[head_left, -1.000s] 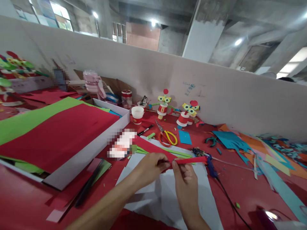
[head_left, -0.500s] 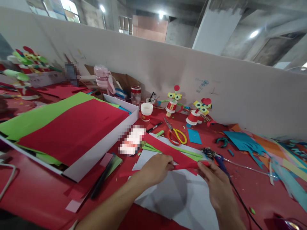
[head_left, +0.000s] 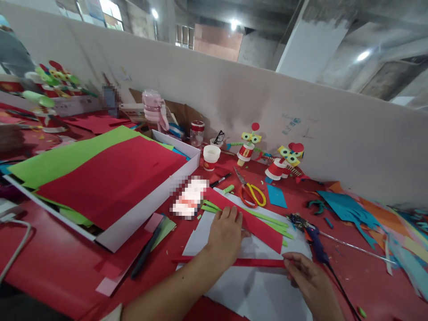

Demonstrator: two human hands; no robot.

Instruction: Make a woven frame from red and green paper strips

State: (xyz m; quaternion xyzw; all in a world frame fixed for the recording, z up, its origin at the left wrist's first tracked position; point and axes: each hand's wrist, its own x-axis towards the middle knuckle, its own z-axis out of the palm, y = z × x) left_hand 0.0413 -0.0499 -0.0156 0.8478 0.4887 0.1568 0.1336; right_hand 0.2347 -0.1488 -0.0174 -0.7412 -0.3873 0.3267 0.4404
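Note:
My left hand [head_left: 226,234] rests with its fingers stretched over the wide red paper strip [head_left: 262,227], which lies slanted on white sheets [head_left: 257,285]. A narrow folded red strip [head_left: 259,262] runs sideways across the sheets, nearer to me, partly hidden under my left forearm. At its right end, my right hand [head_left: 309,278] pinches the tip between thumb and forefinger. Thin green paper strips [head_left: 272,223] lie beneath and beside the wide red piece. Red-and-yellow-handled scissors [head_left: 252,194] lie just beyond the sheets.
Left stands a white box [head_left: 150,207] of coloured sheets. A glue gun [head_left: 316,243] with its cord lies right, near cut blue paper [head_left: 347,211]. Behind are paper cups [head_left: 211,156], a jar [head_left: 197,133] and two cup figures [head_left: 246,149] by the wall.
The narrow red strip has come down toward me from over the wide strip. My left hand has let go of it and moved onto the wide strip; my right hand has moved nearer me.

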